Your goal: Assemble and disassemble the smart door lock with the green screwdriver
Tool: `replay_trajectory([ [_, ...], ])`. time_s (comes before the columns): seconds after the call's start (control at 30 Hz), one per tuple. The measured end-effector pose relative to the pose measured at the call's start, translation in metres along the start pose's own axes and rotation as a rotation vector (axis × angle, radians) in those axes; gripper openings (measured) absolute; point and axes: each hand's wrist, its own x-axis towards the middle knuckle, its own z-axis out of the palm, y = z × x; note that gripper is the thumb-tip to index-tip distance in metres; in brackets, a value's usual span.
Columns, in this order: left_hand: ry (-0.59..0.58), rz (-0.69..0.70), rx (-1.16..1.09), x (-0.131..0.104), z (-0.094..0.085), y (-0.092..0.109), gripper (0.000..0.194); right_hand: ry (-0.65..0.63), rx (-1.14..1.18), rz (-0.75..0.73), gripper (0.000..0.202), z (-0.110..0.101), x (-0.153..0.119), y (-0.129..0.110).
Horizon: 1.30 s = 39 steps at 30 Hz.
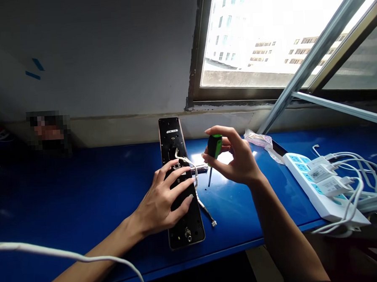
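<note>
A long black panel (171,131), like a door lock's back plate, lies lengthwise on the blue table. My left hand (164,197) rests across its middle with the fingers spread out, covering part of it. From the panel runs a whitish cable (197,178) that hangs over the right side and ends in a small white plug (214,223). In my right hand (236,155) is a screwdriver (214,146) with a black and green handle, its shaft pointing down, beside the panel and apart from it. A dark, shiny cylindrical piece (200,169) lies just right of the panel.
On the right a white power strip (327,192) carries several plugged-in adapters and tangled white cables. Behind it is a clear plastic bag (262,141). A slanted metal frame (299,78) crosses the window side. A loose white cable (71,255) passes over my left forearm.
</note>
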Motion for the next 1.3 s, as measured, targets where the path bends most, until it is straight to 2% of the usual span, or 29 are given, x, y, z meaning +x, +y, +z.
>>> replay_trajectory([
  [0.13,-0.065,0.028,0.001,0.0,0.0,-0.001,0.042,-0.062,-0.007,0.059,0.049,0.007,-0.003,0.006],
  [0.33,-0.068,0.042,0.015,0.002,-0.002,-0.001,0.04,-0.14,-0.043,0.09,0.05,0.015,-0.005,0.013],
  [0.5,-0.081,0.053,0.014,0.002,-0.002,-0.002,0.041,-0.071,-0.005,0.061,0.052,0.014,-0.003,0.006],
  [0.6,-0.022,0.05,-0.008,0.0,0.0,-0.005,0.039,-0.027,0.107,0.027,0.054,0.011,0.007,-0.006],
  [0.7,0.096,0.008,-0.049,-0.003,0.001,-0.011,0.037,-0.036,0.209,-0.014,0.058,0.01,0.026,-0.018],
  [0.8,0.211,-0.051,-0.062,-0.005,-0.001,-0.018,0.034,-0.069,0.215,-0.078,0.06,0.012,0.048,-0.028],
  [0.87,0.243,-0.092,-0.046,-0.007,-0.005,-0.022,0.033,-0.082,0.201,-0.11,0.058,0.017,0.061,-0.031],
  [1.03,0.129,-0.156,0.039,-0.008,-0.013,-0.027,0.041,-0.034,0.203,-0.156,0.06,0.029,0.08,-0.028],
  [1.2,0.023,-0.172,0.064,-0.009,-0.015,-0.027,0.043,-0.012,0.229,-0.104,0.06,0.035,0.079,-0.021],
  [1.3,0.002,-0.18,0.057,-0.011,-0.014,-0.029,0.045,0.035,0.226,-0.118,0.06,0.035,0.077,-0.019],
])
